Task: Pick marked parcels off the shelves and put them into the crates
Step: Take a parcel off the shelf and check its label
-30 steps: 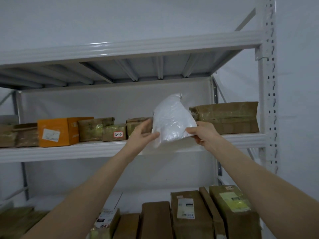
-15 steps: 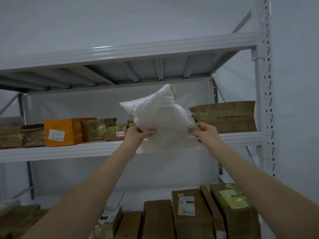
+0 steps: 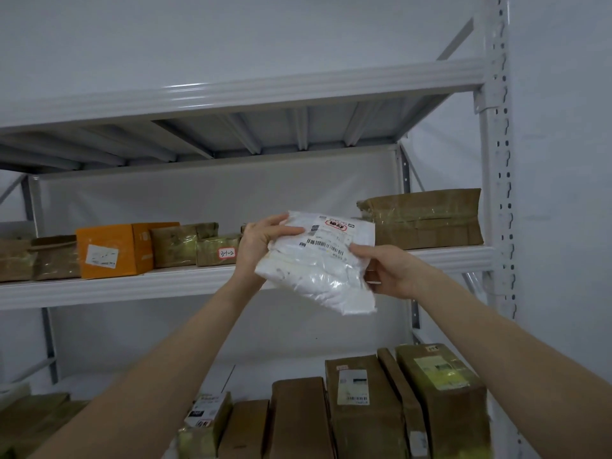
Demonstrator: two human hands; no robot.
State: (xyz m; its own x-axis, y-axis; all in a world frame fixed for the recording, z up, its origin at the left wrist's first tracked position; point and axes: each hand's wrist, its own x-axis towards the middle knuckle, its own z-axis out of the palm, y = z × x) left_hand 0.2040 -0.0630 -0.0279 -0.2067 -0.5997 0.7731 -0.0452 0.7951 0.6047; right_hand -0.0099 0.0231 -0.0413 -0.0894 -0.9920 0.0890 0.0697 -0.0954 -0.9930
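Stage: pick, I judge | white parcel (image 3: 318, 270) clear of the shelf (image 3: 132, 286), held in air before it, label facing me | left hand (image 3: 261, 241) and right hand (image 3: 390, 273) each gripping an edge | crates: none in view, deposit outstanding

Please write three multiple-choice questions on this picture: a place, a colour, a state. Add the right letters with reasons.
1. Where is the white parcel relative to the middle shelf? A) lying on it B) in the air before it C) behind it
2. The labelled box towards that shelf's left is: A) blue B) black C) orange
3. The parcel is held by: A) both grips B) one grip C) nothing
B: it hangs clear of the shelf. C: its faces are orange. A: left grip and right grip both clasp it.
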